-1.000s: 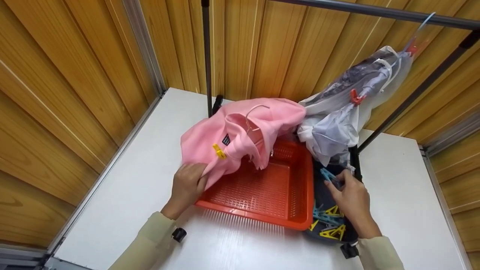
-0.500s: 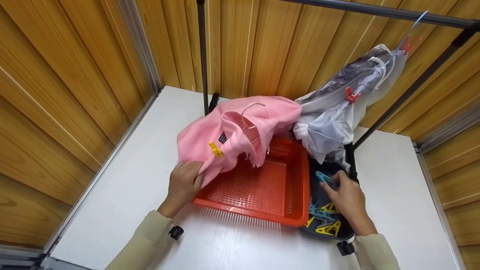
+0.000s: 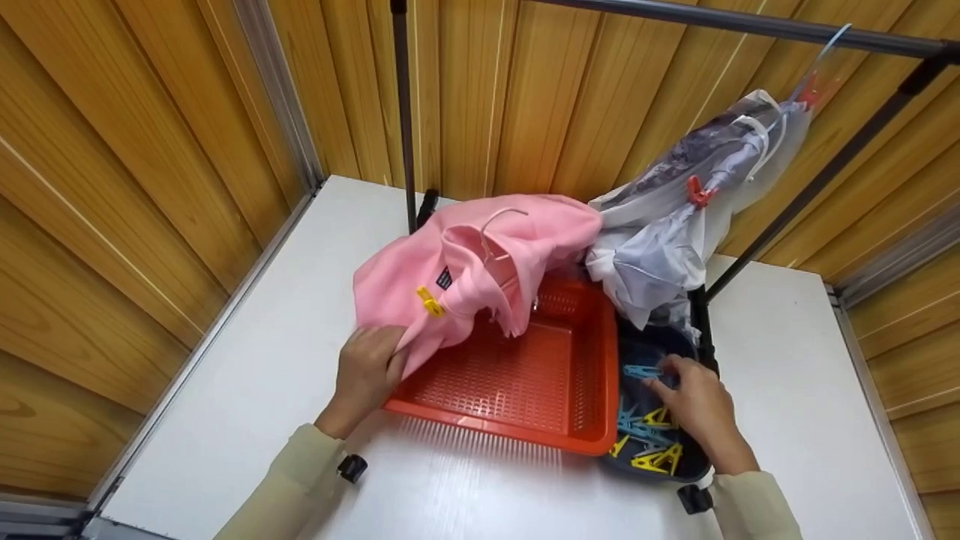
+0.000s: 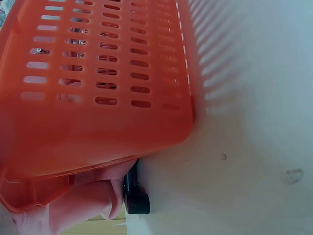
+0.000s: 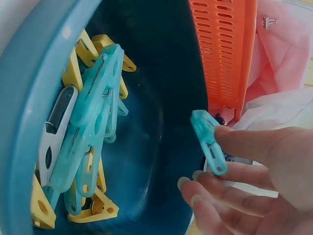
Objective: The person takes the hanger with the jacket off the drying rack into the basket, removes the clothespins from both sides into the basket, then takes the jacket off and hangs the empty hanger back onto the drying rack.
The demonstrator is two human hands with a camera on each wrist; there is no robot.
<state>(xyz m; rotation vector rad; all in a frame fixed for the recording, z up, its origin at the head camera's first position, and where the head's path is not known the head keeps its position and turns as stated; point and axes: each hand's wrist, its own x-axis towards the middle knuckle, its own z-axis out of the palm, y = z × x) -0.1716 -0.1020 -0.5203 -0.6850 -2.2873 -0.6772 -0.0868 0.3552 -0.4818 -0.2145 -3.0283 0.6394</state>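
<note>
Over the dark blue bin, my right hand (image 3: 701,401) pinches a light blue clothespin (image 5: 209,142) between thumb and fingers. My left hand (image 3: 367,371) grips a bunched edge of the pink garment (image 3: 397,270) by the left side of the red basket (image 3: 517,382). A yellow clothespin (image 3: 430,301) is clipped on the garment just above that hand. From the garment's neck opening sticks a hanger hook (image 3: 499,217). Inside the bin (image 5: 146,161) lie several blue clothespins (image 5: 93,122), yellow clothespins (image 5: 95,208) and a grey one.
A dark metal rack (image 3: 750,21) spans the back. White and grey clothing (image 3: 667,255) hangs from its right end on a light blue hanger, with red clips (image 3: 700,193) on it. Wood-look walls (image 3: 480,97) enclose the white table (image 3: 232,405).
My right hand has turned the light blue clothespin from slanting to nearly level over the bin. The left hand keeps its hold on the pink garment. The head view has shifted slightly.
</note>
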